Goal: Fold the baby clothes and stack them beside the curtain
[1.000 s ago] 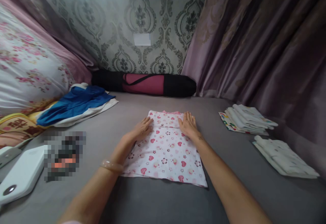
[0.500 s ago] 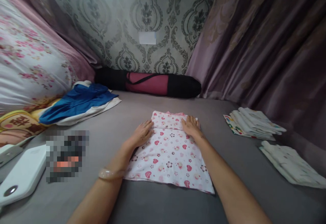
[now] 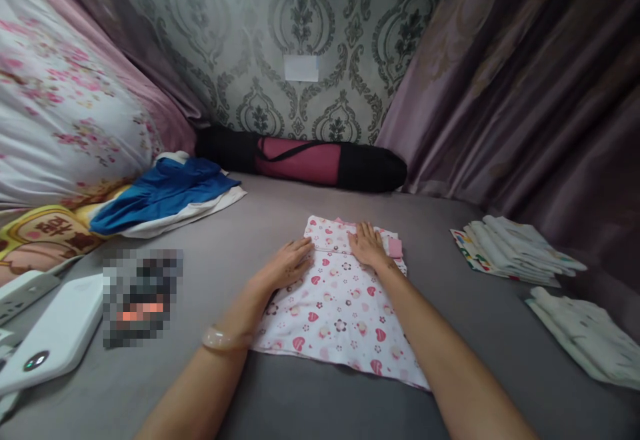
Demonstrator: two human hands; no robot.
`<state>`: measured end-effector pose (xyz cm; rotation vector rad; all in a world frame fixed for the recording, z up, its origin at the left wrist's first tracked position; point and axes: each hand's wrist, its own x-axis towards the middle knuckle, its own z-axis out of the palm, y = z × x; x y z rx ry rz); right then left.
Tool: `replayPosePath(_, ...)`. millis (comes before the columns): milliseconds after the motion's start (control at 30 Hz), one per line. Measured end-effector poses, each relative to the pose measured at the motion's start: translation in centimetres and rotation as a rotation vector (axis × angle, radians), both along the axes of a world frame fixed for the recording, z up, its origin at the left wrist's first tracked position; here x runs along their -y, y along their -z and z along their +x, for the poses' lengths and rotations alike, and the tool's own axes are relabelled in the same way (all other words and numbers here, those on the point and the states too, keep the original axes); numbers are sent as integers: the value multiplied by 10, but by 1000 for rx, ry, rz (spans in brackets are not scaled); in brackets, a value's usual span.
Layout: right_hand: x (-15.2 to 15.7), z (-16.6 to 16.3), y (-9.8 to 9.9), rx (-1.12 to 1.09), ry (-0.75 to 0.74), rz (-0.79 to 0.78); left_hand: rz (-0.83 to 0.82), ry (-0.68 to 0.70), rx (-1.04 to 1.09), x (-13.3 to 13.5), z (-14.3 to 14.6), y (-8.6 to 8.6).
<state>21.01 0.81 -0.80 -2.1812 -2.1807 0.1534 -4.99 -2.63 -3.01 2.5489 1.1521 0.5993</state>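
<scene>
A white child's top printed with pink hearts and flowers lies on the grey bed sheet, its far part folded over towards me. A pink cuff shows at the right of the folded band. My left hand rests on the left edge near the fold, fingers stretched out and holding nothing. Flat on the folded band, towards its right side, lies my right hand with its fingers extended. A pale bangle circles my left wrist.
Folded cloths are stacked at the right, with another folded garment nearer. A blue and white garment lies at the left. Nearer are a white power bank, a power strip and a blurred patch. A black and maroon bag lies by the wall.
My right hand has slid a little left and inward over the folded band, uncovering the pink cuff. My left hand stays at the left edge. The whole view has shifted slightly.
</scene>
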Motion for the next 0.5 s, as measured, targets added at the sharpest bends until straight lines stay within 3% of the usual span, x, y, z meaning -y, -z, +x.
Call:
replayPosePath(100, -1, -14, -5, 12, -39, 56, 27, 1, 41, 0, 1, 1)
replayPosePath(200, -3, -37, -6, -5, -185, 116, 59, 10, 80, 1, 2, -1)
replayPosePath(333, -11, -56, 1, -30, -239, 51, 80, 32, 97, 1, 2, -5)
replayPosePath(500, -17, -54, 6, -45, -225, -33, 79, 13, 101, 1, 0, -4)
